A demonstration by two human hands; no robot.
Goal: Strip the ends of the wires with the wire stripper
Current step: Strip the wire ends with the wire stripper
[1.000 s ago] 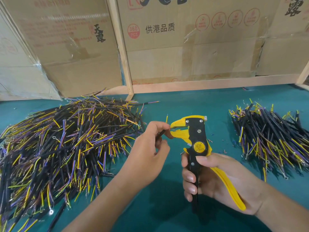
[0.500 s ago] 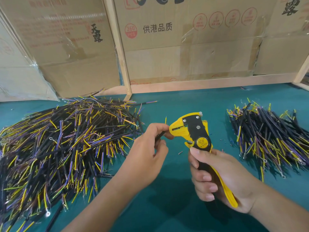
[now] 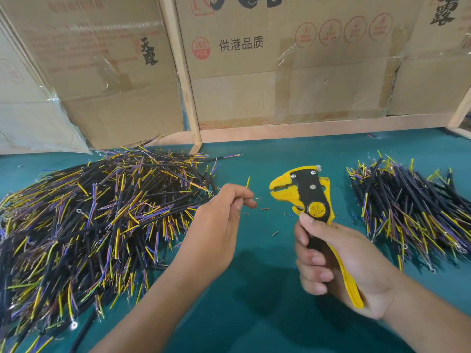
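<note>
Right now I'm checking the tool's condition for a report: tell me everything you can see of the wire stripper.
The wire stripper has a yellow, plastic-looking body, a black plate with two screws and a round yellow dial. Its beak-shaped jaws point left, slightly parted, with nothing between them. The right hand grips its black and yellow handles, thumb just below the dial, holding it upright above the green tabletop.

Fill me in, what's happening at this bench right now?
A person is stripping wire ends by hand. The right hand grips the yellow and black wire stripper upright by its handles. The left hand pinches one cable, its yellow end sticking up, just left of the stripper's head and not in it. Bits of cut insulation lie on the green table between the hands. A large wire pile sits on the left, a smaller pile on the right.
</note>
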